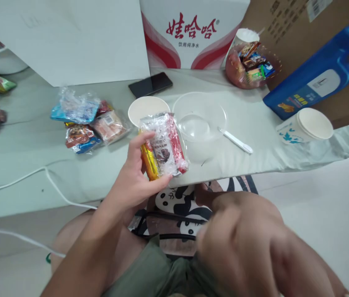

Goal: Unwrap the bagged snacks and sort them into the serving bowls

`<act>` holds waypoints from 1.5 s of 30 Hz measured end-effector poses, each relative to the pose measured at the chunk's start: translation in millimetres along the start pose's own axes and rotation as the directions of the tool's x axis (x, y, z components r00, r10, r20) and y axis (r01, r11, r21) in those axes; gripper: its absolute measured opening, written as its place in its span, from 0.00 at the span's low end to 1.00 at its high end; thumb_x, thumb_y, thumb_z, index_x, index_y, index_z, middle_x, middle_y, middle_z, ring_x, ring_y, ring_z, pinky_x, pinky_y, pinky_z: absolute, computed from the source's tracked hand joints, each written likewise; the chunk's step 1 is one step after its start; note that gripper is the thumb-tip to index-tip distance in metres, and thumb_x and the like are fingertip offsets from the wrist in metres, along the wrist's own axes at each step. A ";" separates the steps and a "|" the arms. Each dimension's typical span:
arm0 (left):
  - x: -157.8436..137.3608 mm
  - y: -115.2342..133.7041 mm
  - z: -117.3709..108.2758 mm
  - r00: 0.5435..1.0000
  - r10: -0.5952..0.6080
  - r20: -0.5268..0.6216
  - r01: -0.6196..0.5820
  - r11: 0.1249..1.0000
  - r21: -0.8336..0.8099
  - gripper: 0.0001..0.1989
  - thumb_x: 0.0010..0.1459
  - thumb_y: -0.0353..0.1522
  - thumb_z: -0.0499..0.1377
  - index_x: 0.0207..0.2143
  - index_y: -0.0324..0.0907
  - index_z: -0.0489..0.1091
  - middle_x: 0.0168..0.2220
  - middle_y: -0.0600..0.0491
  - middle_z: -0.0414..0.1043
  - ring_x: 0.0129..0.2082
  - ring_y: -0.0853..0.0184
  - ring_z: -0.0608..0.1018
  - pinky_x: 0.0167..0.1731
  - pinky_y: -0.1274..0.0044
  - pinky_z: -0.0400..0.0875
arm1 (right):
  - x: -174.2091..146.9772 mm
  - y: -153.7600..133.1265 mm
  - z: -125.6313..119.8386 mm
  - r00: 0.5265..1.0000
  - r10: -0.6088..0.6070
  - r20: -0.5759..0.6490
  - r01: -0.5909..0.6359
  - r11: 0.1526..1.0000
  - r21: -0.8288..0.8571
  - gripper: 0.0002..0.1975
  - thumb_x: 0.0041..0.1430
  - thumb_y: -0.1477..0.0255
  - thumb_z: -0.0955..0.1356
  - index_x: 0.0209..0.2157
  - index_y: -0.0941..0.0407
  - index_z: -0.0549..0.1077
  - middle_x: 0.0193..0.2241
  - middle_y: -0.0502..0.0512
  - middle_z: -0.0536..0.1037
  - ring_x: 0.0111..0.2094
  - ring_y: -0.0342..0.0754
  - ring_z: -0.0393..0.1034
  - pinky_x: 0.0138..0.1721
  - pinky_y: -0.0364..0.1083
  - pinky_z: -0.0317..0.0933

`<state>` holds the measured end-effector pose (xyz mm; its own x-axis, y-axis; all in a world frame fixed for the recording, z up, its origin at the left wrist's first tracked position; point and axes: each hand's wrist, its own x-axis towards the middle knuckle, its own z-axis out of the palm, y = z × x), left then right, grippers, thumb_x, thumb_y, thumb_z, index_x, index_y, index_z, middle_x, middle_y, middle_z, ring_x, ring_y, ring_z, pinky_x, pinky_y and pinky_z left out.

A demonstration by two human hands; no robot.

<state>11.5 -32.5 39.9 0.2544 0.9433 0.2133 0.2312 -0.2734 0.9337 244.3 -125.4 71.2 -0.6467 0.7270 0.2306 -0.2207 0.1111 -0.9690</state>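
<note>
My left hand is closed around the side of a plastic-wrapped bundle of snack packets, with yellow, white and red wrappers showing. It holds the bundle above the table's front edge, partly in front of a white paper bowl. Large and blurred, my right hand is close to the camera at the lower right, over my lap; motion hides how its fingers are set. A clear plastic bowl stands beyond the bundle. Against its right side lies a white-handled utensil, possibly a small knife.
More wrapped snacks lie left on the cloth-covered table. A phone rests before a white and red carton. Rightward are a snack basket, a blue bottle-shaped carton and paper cups. A white cable crosses the left edge.
</note>
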 end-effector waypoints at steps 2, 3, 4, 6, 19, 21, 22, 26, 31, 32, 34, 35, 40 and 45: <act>0.7 -2.0 -2.9 1.000 0.016 -0.007 -0.016 0.999 0.032 0.38 0.44 0.32 0.70 0.57 0.54 0.60 0.53 0.51 0.67 0.49 0.61 0.76 0.43 0.72 0.76 | 4.3 1.5 -36.1 0.852 -0.031 -0.522 -0.139 0.949 -0.283 0.10 0.63 0.59 0.65 0.32 0.48 0.70 0.25 0.49 0.71 0.27 0.48 0.67 0.32 0.47 0.65; 0.8 -2.7 -4.0 1.000 0.013 -0.009 -0.013 0.999 0.045 0.37 0.45 0.32 0.70 0.57 0.53 0.61 0.52 0.52 0.67 0.47 0.62 0.77 0.42 0.72 0.76 | 5.1 5.5 -57.7 0.665 -0.095 -0.740 -0.343 0.842 -0.416 0.05 0.60 0.63 0.67 0.34 0.48 0.71 0.27 0.50 0.72 0.29 0.49 0.68 0.35 0.49 0.66; 0.8 -3.2 -5.0 1.000 0.009 -0.008 -0.008 0.998 0.056 0.35 0.46 0.32 0.69 0.56 0.53 0.61 0.50 0.52 0.68 0.44 0.63 0.77 0.40 0.73 0.76 | 4.3 11.7 -80.1 0.501 -0.195 -0.843 -0.537 0.694 -0.479 0.05 0.56 0.65 0.68 0.36 0.49 0.72 0.30 0.51 0.73 0.32 0.51 0.69 0.38 0.51 0.66; 0.8 -3.9 -5.9 1.000 0.013 -0.007 -0.012 0.997 0.082 0.34 0.46 0.32 0.69 0.55 0.52 0.61 0.48 0.53 0.68 0.40 0.65 0.76 0.38 0.73 0.75 | -2.6 28.0 -121.6 0.379 -0.247 -0.892 -0.770 0.450 -0.452 0.13 0.50 0.67 0.68 0.40 0.51 0.73 0.36 0.57 0.75 0.41 0.57 0.72 0.47 0.58 0.66; -1.6 -3.1 -8.7 0.996 0.093 0.009 -0.091 0.934 0.345 0.23 0.49 0.30 0.67 0.45 0.48 0.62 0.33 0.61 0.65 0.25 0.74 0.65 0.28 0.80 0.64 | -4.0 24.9 -72.9 0.316 -0.223 -0.922 -0.464 0.811 -0.355 0.18 0.65 0.56 0.62 0.33 0.54 0.73 0.17 0.47 0.69 0.16 0.42 0.55 0.19 0.43 0.48; -1.4 -2.8 -6.4 0.989 0.144 0.024 -0.142 0.910 0.389 0.22 0.49 0.28 0.67 0.44 0.47 0.62 0.34 0.60 0.67 0.26 0.73 0.68 0.29 0.79 0.65 | 15.7 21.6 -40.4 0.518 -0.177 -0.837 -0.477 0.753 -0.454 0.17 0.65 0.57 0.65 0.30 0.54 0.75 0.17 0.48 0.71 0.16 0.41 0.57 0.19 0.43 0.50; -1.1 -2.8 -4.7 0.986 0.166 0.029 -0.163 0.898 0.408 0.22 0.49 0.28 0.67 0.44 0.47 0.63 0.34 0.59 0.68 0.28 0.73 0.69 0.30 0.79 0.66 | 25.9 20.8 -27.5 0.599 -0.165 -0.784 -0.463 0.727 -0.507 0.17 0.66 0.59 0.65 0.29 0.54 0.74 0.17 0.48 0.71 0.16 0.40 0.57 0.19 0.43 0.50; -1.3 -2.5 2.1 0.980 0.199 0.021 -0.189 0.887 0.422 0.21 0.49 0.29 0.68 0.42 0.47 0.63 0.34 0.59 0.69 0.29 0.71 0.71 0.32 0.78 0.67 | 54.0 20.2 -4.0 0.740 -0.124 -0.661 -0.439 0.657 -0.614 0.18 0.68 0.66 0.62 0.23 0.54 0.69 0.14 0.45 0.65 0.16 0.39 0.55 0.22 0.43 0.50; -5.1 -3.6 -1.0 0.978 0.167 -0.126 -0.115 0.932 0.343 0.22 0.49 0.30 0.69 0.42 0.47 0.61 0.32 0.61 0.64 0.25 0.74 0.64 0.27 0.79 0.63 | 49.9 20.5 3.3 0.817 0.021 -0.576 -0.442 0.664 -0.603 0.20 0.68 0.66 0.61 0.21 0.55 0.65 0.14 0.45 0.63 0.16 0.39 0.57 0.22 0.43 0.50; -5.2 -3.7 -3.2 0.971 0.166 -0.170 -0.105 0.942 0.319 0.22 0.49 0.30 0.69 0.42 0.47 0.61 0.32 0.61 0.62 0.25 0.74 0.64 0.27 0.79 0.62 | 47.0 21.0 6.0 0.831 0.054 -0.554 -0.443 0.666 -0.600 0.20 0.68 0.66 0.60 0.21 0.55 0.65 0.13 0.45 0.62 0.16 0.39 0.57 0.22 0.42 0.50; -4.1 -3.5 -8.2 0.948 0.182 -0.263 -0.111 0.958 0.263 0.23 0.48 0.32 0.70 0.42 0.47 0.61 0.34 0.60 0.61 0.28 0.73 0.65 0.29 0.78 0.64 | 41.8 22.8 11.8 0.851 0.110 -0.514 -0.448 0.664 -0.598 0.20 0.68 0.65 0.60 0.22 0.55 0.65 0.13 0.45 0.63 0.16 0.40 0.58 0.22 0.42 0.50; -3.0 -3.2 -10.9 0.931 0.195 -0.308 -0.127 0.965 0.229 0.25 0.47 0.33 0.70 0.42 0.48 0.60 0.36 0.59 0.61 0.30 0.72 0.67 0.30 0.77 0.65 | 39.6 23.7 14.1 0.857 0.130 -0.498 -0.450 0.658 -0.603 0.20 0.69 0.65 0.60 0.22 0.55 0.65 0.13 0.45 0.63 0.16 0.40 0.58 0.22 0.42 0.50; 4.7 -7.9 -22.6 0.900 0.157 -0.406 -0.174 0.985 -0.006 0.28 0.48 0.40 0.73 0.42 0.50 0.58 0.43 0.53 0.59 0.40 0.66 0.71 0.39 0.73 0.71 | 26.1 18.5 2.1 0.839 0.091 -0.537 -0.468 0.624 -0.626 0.15 0.66 0.65 0.62 0.26 0.54 0.70 0.15 0.46 0.66 0.16 0.42 0.59 0.22 0.44 0.50; 4.2 -23.7 -22.0 0.966 0.093 -0.240 -0.133 0.978 -0.159 0.28 0.51 0.48 0.70 0.44 0.50 0.60 0.39 0.55 0.61 0.34 0.70 0.71 0.34 0.76 0.70 | 1.3 3.0 -61.2 0.463 -0.298 -0.835 -0.688 0.473 -0.551 0.05 0.59 0.66 0.67 0.31 0.50 0.72 0.22 0.49 0.67 0.23 0.47 0.60 0.30 0.49 0.55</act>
<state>-13.5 -17.9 25.0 0.0418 0.9314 0.3616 0.0427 -0.3632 0.9307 287.4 -82.6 63.2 0.3755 0.8692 0.3216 0.7427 -0.0747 -0.6654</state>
